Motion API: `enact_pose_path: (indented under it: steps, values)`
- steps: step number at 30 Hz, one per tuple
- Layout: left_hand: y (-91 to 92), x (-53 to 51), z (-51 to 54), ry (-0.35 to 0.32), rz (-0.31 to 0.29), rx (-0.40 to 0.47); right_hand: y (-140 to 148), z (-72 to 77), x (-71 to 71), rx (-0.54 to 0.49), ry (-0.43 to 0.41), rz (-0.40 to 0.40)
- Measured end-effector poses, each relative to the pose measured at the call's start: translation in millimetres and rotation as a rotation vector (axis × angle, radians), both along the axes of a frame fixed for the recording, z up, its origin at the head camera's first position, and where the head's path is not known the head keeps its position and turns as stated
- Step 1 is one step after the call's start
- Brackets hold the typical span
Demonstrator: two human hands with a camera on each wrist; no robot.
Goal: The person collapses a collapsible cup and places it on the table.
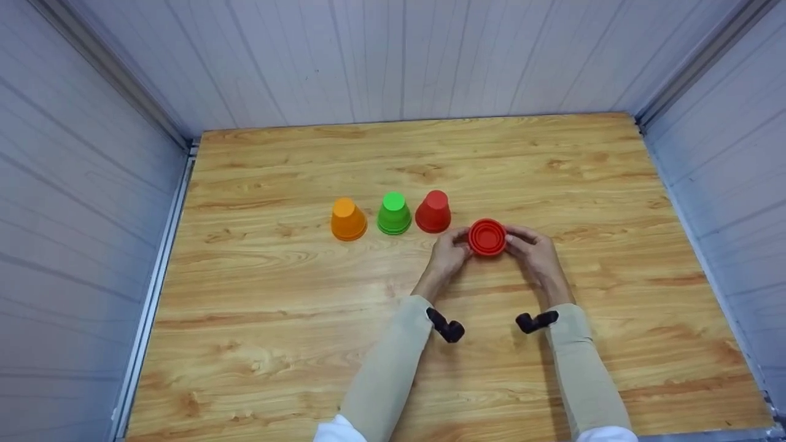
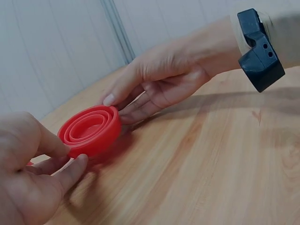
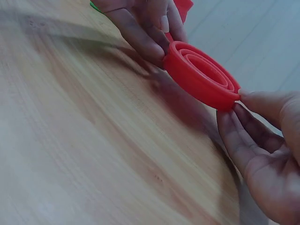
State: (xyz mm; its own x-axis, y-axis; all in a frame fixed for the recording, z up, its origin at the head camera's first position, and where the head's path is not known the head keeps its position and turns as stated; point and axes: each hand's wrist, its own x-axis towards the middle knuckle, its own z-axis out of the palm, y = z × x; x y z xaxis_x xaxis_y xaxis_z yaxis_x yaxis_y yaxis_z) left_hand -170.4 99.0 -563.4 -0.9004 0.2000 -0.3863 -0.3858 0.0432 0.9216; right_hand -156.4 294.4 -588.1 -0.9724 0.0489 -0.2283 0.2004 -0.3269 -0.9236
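Both hands hold a red collapsible cup (image 1: 487, 237), folded flat into concentric rings, slightly above the wooden table. The left hand (image 1: 449, 253) pinches its left edge and the right hand (image 1: 536, 255) pinches the opposite edge. In the left wrist view the folded cup (image 2: 90, 131) sits between the fingertips of both hands, with its rings facing up. The right wrist view shows the same cup (image 3: 202, 75) tilted, its shadow on the wood below. Just left of the left hand stands another red cup (image 1: 433, 212), extended and upside down.
A green cup (image 1: 394, 213) and an orange cup (image 1: 348, 220) stand upside down in a row left of the red one. The wooden table (image 1: 258, 344) is bordered by white panel walls (image 1: 393, 61) at the back and sides. Black wrist cameras (image 1: 446, 326) sit on both sleeves.
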Motion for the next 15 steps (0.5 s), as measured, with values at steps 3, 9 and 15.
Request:
enact_pose_path:
  steps: [3, 9, 15]
  values:
    - [2.2, 0.8, -1.1, -0.033, 0.004, 0.007, -0.1, 0.4, 0.2, 0.034, -0.012, -0.011]
    - [5.8, 0.8, -1.1, -0.029, -0.017, 0.012, -0.6, 3.0, 0.3, 0.134, -0.047, -0.044]
    - [8.5, 0.2, 0.8, -0.009, -0.033, -0.026, 0.8, 4.9, 0.7, 0.314, -0.080, -0.037]
